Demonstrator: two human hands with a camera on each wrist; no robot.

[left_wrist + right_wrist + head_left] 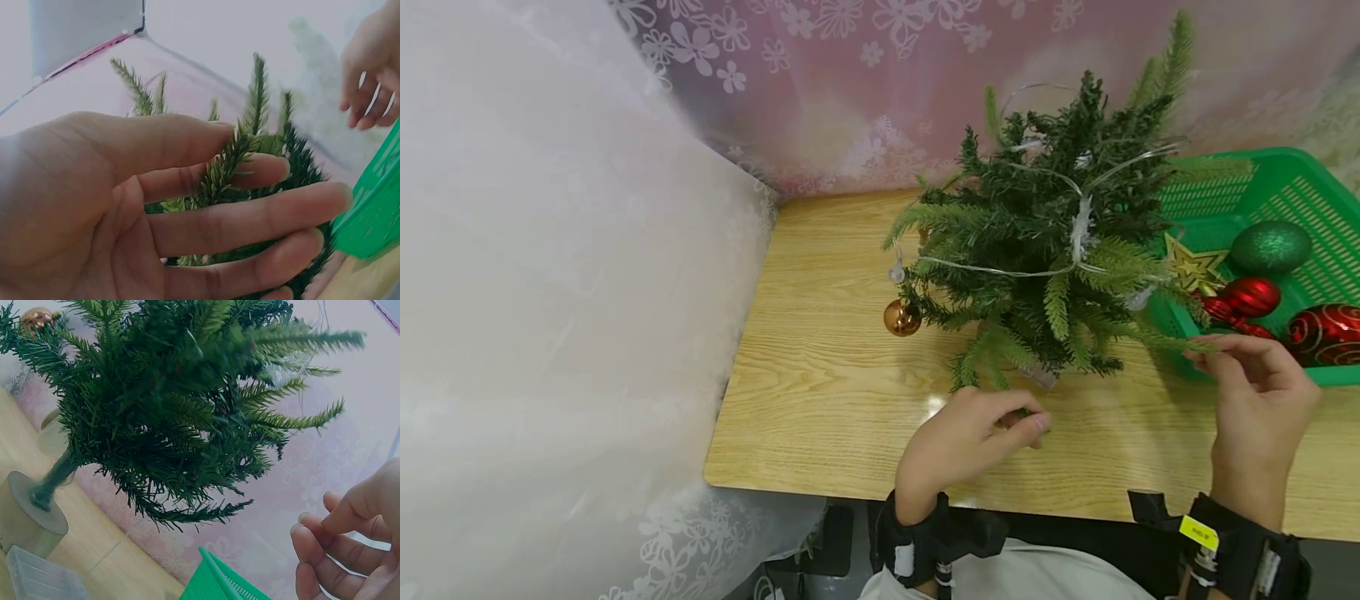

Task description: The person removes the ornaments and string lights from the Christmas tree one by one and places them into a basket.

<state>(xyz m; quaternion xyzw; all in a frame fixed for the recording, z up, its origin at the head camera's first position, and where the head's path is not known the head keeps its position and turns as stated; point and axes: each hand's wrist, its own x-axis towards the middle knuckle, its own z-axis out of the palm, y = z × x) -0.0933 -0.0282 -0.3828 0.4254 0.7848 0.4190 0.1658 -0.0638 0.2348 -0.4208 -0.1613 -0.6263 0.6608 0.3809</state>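
A small artificial Christmas tree wound with a clear light string stands on the table. My left hand is low at its front, and in the left wrist view thumb and fingers pinch the tip of a green branch. My right hand is at the tree's right side, beside the basket's front edge. Its fingers are loosely bent with nothing between them in the right wrist view, though a branch tip overlaps them in the head view. A copper ball ornament hangs at the tree's left.
A green plastic basket stands right of the tree. Inside are a green ball, a gold star and red ornaments. By the round trunk base lies a clear box. A floral curtain hangs behind.
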